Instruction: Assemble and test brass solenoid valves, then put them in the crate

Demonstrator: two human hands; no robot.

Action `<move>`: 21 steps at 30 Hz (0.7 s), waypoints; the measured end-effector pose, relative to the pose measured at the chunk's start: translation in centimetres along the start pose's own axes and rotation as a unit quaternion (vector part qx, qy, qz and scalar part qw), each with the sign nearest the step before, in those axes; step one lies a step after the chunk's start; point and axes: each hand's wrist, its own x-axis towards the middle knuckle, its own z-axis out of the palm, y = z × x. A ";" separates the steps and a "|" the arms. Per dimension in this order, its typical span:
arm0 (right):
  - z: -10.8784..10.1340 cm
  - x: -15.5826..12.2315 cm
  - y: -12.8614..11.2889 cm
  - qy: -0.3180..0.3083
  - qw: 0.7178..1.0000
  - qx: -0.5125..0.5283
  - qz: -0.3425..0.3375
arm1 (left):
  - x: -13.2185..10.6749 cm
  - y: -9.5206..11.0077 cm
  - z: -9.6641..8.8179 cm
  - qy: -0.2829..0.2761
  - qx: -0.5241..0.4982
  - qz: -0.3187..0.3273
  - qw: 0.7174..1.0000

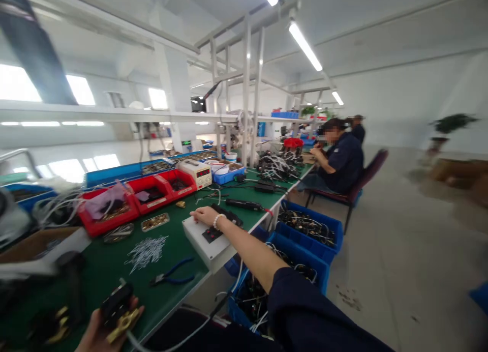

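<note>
My left hand [93, 331] is closed around a black-and-brass valve-like part [118, 309] low at the left, and a white cable trails from it. Out ahead, my right hand [206, 216] reaches over a white control box [198, 240] with a black panel and red buttons. Its fingers are curled at the box's far left corner; whatever is under the fingertips is hidden. Blue-handled pliers [173, 273] lie between my hands, near a pile of small silvery pins [147, 251]. Another black-and-brass part [55, 324], blurred, sits left of my left hand.
Red bins [150, 192] and a power supply [195, 173] line the green bench's back. A black electric screwdriver [244, 204] lies beyond the box. Blue crates [310, 225] of cabled parts stand on the floor at right. A co-worker [339, 153] sits farther along the bench.
</note>
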 end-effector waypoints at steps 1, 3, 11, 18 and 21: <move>0.1 -0.5 -0.5 0.000 1.000 -0.009 -0.003 | -0.8 -0.1 0.4 -0.004 -0.019 0.000 1.000; 0.0 -1.2 -1.2 -0.002 1.000 -0.022 -0.018 | -2.1 -0.2 1.6 -0.003 -0.064 0.003 0.998; -0.3 2.4 -0.3 -0.017 0.996 -0.043 -0.074 | -0.3 0.7 2.3 0.006 -0.160 0.047 0.986; -0.3 2.1 0.1 -0.002 0.996 -0.066 -0.064 | -4.0 1.3 4.7 -0.013 -0.246 0.082 0.966; 0.0 2.2 0.8 0.005 0.995 -0.079 -0.056 | -7.5 2.8 6.8 -0.048 -0.273 0.089 0.957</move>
